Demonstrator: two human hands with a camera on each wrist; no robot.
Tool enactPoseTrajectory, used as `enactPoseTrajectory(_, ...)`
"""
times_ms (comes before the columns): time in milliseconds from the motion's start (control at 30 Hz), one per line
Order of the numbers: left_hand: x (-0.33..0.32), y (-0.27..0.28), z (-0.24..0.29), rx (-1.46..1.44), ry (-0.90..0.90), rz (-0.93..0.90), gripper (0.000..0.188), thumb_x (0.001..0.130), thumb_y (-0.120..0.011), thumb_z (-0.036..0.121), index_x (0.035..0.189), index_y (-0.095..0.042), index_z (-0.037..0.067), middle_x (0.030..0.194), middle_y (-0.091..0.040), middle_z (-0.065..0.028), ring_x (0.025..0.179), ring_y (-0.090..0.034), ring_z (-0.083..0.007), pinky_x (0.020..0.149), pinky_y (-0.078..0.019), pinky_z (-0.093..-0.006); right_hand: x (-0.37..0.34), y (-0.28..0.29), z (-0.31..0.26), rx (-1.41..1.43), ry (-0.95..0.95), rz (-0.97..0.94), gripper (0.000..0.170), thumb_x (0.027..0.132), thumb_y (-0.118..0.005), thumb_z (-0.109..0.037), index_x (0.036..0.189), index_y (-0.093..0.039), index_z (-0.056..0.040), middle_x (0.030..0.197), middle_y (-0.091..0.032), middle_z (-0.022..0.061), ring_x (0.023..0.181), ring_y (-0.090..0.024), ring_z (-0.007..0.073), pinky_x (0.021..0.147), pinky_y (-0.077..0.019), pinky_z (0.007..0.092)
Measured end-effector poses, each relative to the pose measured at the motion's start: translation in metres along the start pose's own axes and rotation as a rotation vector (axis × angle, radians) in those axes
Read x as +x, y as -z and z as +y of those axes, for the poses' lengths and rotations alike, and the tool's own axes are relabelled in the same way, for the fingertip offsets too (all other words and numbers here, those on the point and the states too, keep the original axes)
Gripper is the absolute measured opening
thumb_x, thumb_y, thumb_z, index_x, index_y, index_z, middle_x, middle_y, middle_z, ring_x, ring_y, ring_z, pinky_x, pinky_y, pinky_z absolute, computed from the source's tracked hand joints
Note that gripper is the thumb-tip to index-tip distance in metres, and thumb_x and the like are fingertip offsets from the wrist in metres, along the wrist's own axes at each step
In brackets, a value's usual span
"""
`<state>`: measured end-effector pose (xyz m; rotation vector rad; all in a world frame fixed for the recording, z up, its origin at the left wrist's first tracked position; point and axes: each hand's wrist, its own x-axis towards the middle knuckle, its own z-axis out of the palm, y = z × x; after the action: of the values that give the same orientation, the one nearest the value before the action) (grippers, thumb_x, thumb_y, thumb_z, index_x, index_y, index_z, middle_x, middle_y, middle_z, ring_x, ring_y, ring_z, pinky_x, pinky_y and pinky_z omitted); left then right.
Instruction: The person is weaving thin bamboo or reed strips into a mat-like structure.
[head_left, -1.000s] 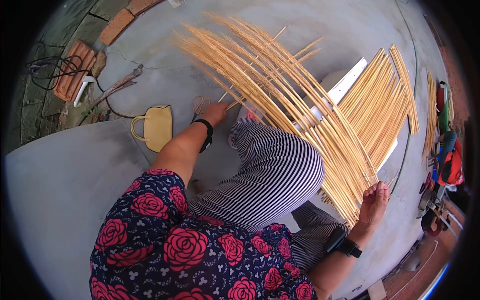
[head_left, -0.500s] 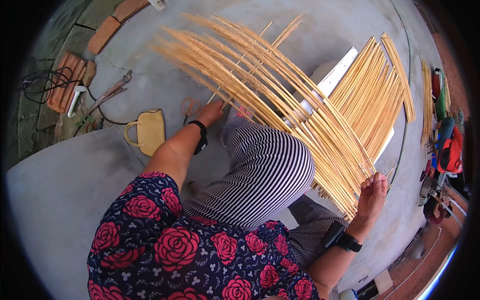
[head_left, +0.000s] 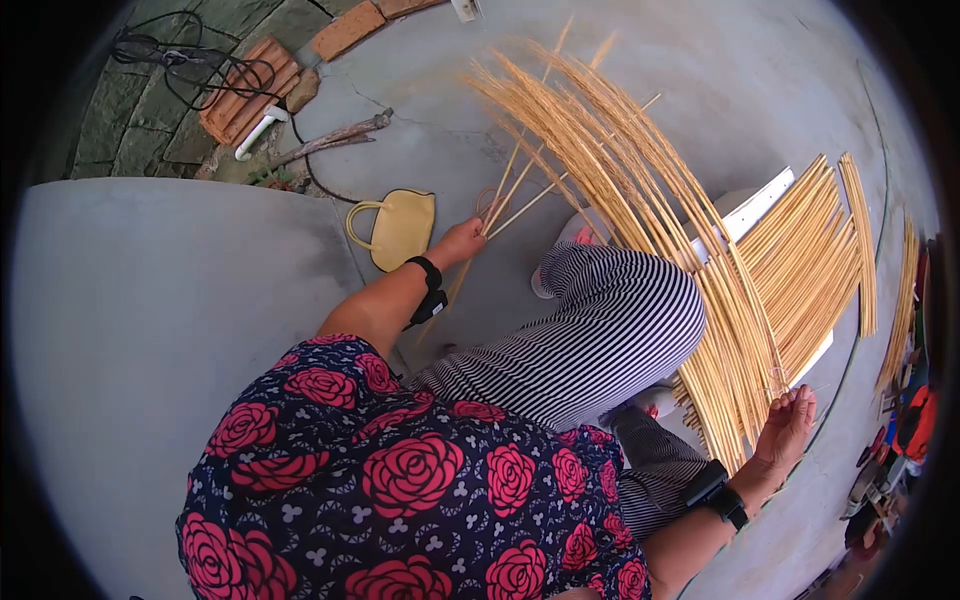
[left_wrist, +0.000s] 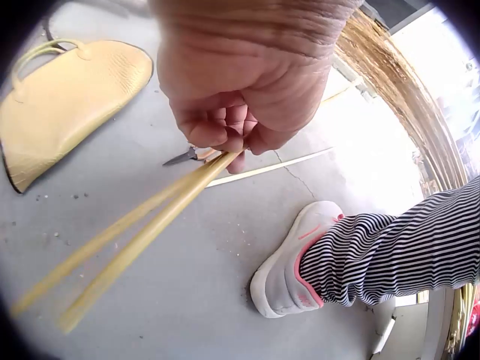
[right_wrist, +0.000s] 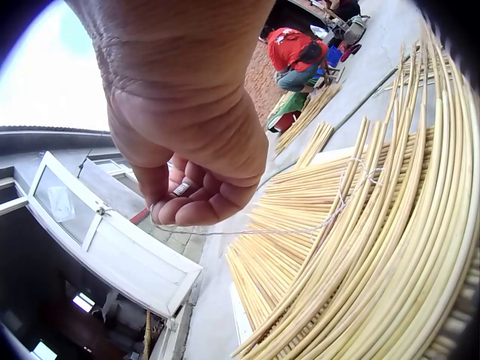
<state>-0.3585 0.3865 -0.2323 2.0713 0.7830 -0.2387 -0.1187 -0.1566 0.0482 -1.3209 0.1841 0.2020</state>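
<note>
My left hand [head_left: 461, 242] pinches two thin reed stalks [left_wrist: 139, 221] near the yellow handbag; their cut ends stick out past the fingers toward the body. Another pale stalk [left_wrist: 274, 166] lies on the floor under that hand, close to the scissors [left_wrist: 182, 157]. At the far right my right hand [head_left: 788, 428] has thumb and fingers pinched on a thin white string [right_wrist: 300, 229]. The string runs taut to the woven reeds [right_wrist: 360, 180], where it loops round several stalks. Long feathery reeds [head_left: 650, 190] lie crosswise over a dense row of cut stalks [head_left: 800, 265].
A yellow handbag [head_left: 405, 230] stands on the concrete floor, with a dry branch [head_left: 335, 140] and bricks [head_left: 350, 30] beyond. A white board [head_left: 760, 200] lies under the reeds. A person in red [right_wrist: 296, 56] crouches farther off. A shoe [left_wrist: 296, 262] is near the left hand.
My left hand has drawn two stalks away from the crossing reeds, back toward the body and handbag. The right hand keeps its pinch at the string. The head view has shifted.
</note>
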Motion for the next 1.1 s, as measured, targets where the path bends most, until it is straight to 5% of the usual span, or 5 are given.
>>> enactPoseTrajectory(267, -0.036, 0.036, -0.023, 0.058, 0.288, 0.237, 0.025, 0.078, -0.052, 0.013, 0.101, -0.058, 0.006, 0.094, -0.064, -0.0194, 0.092, -0.061, -0.0365, 0.079, -0.0472, -0.0427, 0.015, 0.02, 0.013, 0.053, 0.057, -0.086, 0.012, 0.091, -0.058, -0.014, 0.096, -0.054, -0.0047, 0.079, -0.055, 0.0008, 0.068, -0.052, 0.0069, 0.061, -0.048, 0.0178)
enactPoseTrajectory(367, -0.039, 0.042, -0.036, 0.245, 0.364, 0.17, 0.026, 0.077, -0.052, 0.013, 0.1, -0.061, 0.005, 0.097, -0.064, -0.0197, 0.094, -0.061, -0.0364, 0.081, -0.0471, -0.0429, 0.013, 0.021, 0.014, 0.062, 0.062, -0.039, 0.012, 0.091, -0.058, -0.015, 0.096, -0.054, -0.0046, 0.081, -0.055, 0.0009, 0.069, -0.052, 0.0063, 0.061, -0.0483, 0.0176)
enactPoseTrajectory(667, -0.106, 0.055, -0.031, 0.254, 0.376, 0.226, 0.023, 0.072, -0.058, 0.007, 0.094, -0.061, 0.003, 0.096, -0.064, -0.0195, 0.094, -0.06, -0.0366, 0.081, -0.0474, -0.0407, 0.016, 0.035, 0.016, 0.058, 0.079, -0.034, 0.015, 0.091, -0.059, -0.017, 0.098, -0.055, -0.0046, 0.08, -0.055, 0.0009, 0.068, -0.053, 0.0066, 0.059, -0.0475, 0.0175)
enactPoseTrajectory(833, -0.093, 0.044, -0.043, 0.301, 0.404, 0.467, 0.022, 0.08, -0.051, 0.012, 0.099, -0.058, 0.003, 0.098, -0.062, -0.0213, 0.094, -0.059, -0.0383, 0.081, -0.0467, -0.0438, 0.024, 0.049, 0.029, 0.087, 0.106, -0.08, 0.014, 0.091, -0.06, -0.017, 0.098, -0.055, -0.0058, 0.079, -0.056, 0.0004, 0.067, -0.054, 0.0066, 0.058, -0.047, 0.0171)
enactPoseTrajectory(1100, -0.101, 0.091, -0.027, 0.339, 0.482, 0.513, 0.027, 0.085, -0.043, 0.012, 0.108, -0.056, 0.004, 0.105, -0.061, -0.0228, 0.101, -0.058, -0.0385, 0.086, -0.047, -0.0447, 0.027, 0.054, 0.034, 0.096, 0.129, -0.101, 0.014, 0.09, -0.061, -0.018, 0.096, -0.055, -0.0072, 0.079, -0.058, -0.0002, 0.066, -0.054, 0.0056, 0.056, -0.0466, 0.0169)
